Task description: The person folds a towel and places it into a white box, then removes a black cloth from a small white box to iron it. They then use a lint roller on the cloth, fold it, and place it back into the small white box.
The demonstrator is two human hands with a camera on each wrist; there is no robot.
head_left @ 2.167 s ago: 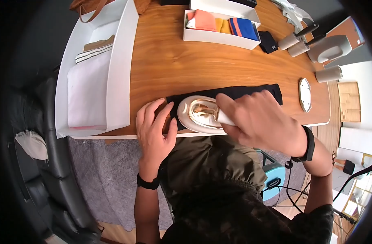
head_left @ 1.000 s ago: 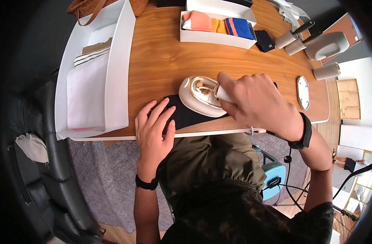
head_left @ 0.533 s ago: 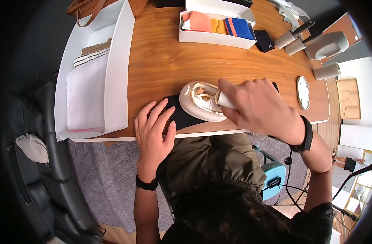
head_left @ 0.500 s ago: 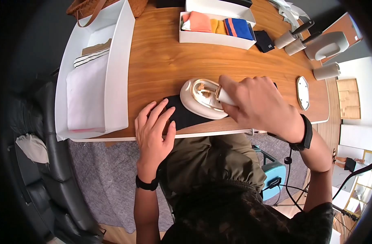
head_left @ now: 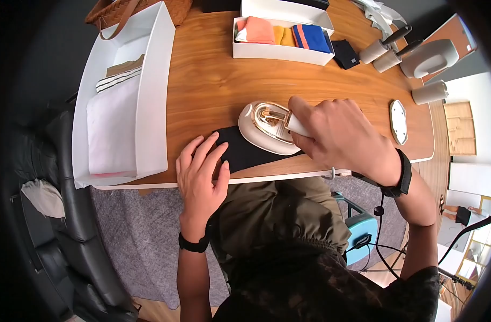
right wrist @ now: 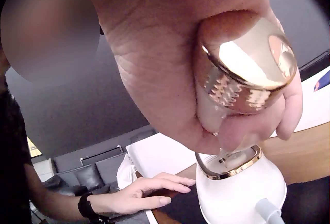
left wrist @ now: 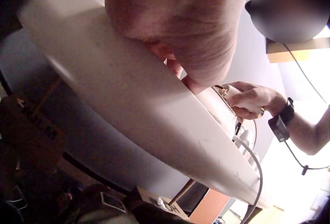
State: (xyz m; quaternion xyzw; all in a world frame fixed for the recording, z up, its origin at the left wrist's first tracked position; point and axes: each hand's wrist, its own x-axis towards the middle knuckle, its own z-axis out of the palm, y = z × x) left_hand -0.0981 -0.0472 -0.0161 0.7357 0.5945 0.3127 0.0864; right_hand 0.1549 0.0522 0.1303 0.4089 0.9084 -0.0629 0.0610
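Observation:
My right hand (head_left: 347, 139) grips the handle of a white and gold iron (head_left: 253, 133), its fingers curled round it. In the right wrist view the handle's gold end cap (right wrist: 247, 59) pokes out of the fist. Below the iron lies a strip of black cloth (head_left: 235, 153) along the table's front edge, partly hidden by the iron and the right hand. My left hand (head_left: 202, 180) rests with spread fingers on the cloth's left end, fingertips just left of the iron's nose. The left wrist view shows this hand at the white table edge (left wrist: 129, 95).
A long white box (head_left: 154, 107) with folded clothes stands at the left, a woven basket (head_left: 175, 11) behind it. Farther back sits a white box (head_left: 277, 52) of colourful folded socks. Lint rollers (head_left: 375, 51), a grey jug (head_left: 430, 59) and a white tray (head_left: 398, 122) are at the right.
The iron has moved away from the front edge compared with about two seconds ago, with small back-and-forth shifts since. My left hand has stayed on the cloth's left end.

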